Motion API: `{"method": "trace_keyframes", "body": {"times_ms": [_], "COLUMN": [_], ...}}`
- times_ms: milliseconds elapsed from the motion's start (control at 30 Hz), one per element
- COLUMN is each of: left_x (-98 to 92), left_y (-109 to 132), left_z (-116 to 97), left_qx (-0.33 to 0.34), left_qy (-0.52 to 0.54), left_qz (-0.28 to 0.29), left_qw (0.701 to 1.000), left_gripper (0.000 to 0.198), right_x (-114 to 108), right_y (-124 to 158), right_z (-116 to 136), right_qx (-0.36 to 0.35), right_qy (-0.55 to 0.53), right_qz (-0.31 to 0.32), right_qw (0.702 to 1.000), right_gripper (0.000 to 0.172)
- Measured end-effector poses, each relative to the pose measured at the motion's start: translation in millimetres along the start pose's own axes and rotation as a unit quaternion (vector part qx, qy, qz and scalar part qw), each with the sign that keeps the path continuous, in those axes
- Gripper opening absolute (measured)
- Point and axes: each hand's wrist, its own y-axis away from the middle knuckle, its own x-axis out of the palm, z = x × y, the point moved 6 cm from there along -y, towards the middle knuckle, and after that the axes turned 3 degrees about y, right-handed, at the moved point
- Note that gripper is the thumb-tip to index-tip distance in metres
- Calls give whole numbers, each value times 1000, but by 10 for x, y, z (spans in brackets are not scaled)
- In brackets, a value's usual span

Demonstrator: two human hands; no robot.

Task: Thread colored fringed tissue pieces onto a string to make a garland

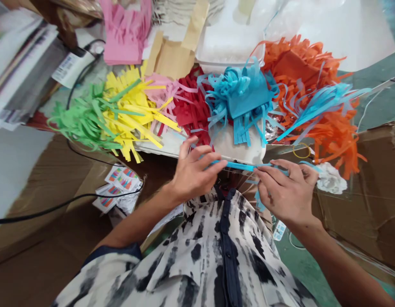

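Note:
A narrow rolled length of blue tissue paper [239, 165] stretches between my two hands, just in front of the table edge. My left hand [197, 170] has its fingers curled around the left end. At the other end, my right hand [285, 187] pinches the paper between thumb and fingers, and loose blue strips trail out past it. Closest to my hands on the table lies a bunch of fringed blue tissue paper [248, 91]. Beside it are fringed bunches in dark red [193, 104] and orange [296, 64].
Fringed yellow [130, 106], green [85, 119] and pink [125, 38] paper lies to the left. A clear plastic tray [229, 47] sits behind. Blue tassels [328, 102] rest over orange fringe at right. A black cable [79, 196] crosses the left side, near printed cards [120, 181]. Cardboard [373, 183] stands at right.

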Motion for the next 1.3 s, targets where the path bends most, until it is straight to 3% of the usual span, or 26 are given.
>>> {"method": "trace_keyframes", "body": {"times_ms": [133, 267, 600, 800, 1033, 1167, 1233, 1300], "left_x": [285, 452, 434, 381, 293, 288, 276, 252], "left_y": [-182, -246, -236, -207, -297, -246, -195, -132], "left_z": [-188, -177, -137, 10, 128, 161, 99, -11], "left_qx": [5, -12, -15, -71, -141, -168, -126, -61], "left_qy": [56, 71, 57, 25, 77, 87, 83, 58], "left_qz": [36, 73, 64, 113, 160, 140, 108, 69], "left_qw": [998, 995, 996, 991, 974, 972, 983, 994], "left_gripper": [9, 13, 17, 23, 18, 11, 19, 22], "right_x": [3, 37, 189, 221, 230, 233, 205, 163], "right_y": [-88, -135, -189, -223, -332, -265, -209, -158], "right_z": [40, 44, -5, -64, -117, -137, -85, 4], "right_qx": [13, 30, 55, 76, 83, 107, 81, 38], "right_qy": [9, -2, -31, -26, -49, -45, -42, -34], "right_qz": [26, 23, 48, 108, 154, 108, 48, -11], "right_qw": [1000, 999, 997, 991, 983, 987, 995, 999], "right_gripper": [7, 8, 14, 18, 13, 12, 8, 14]}}
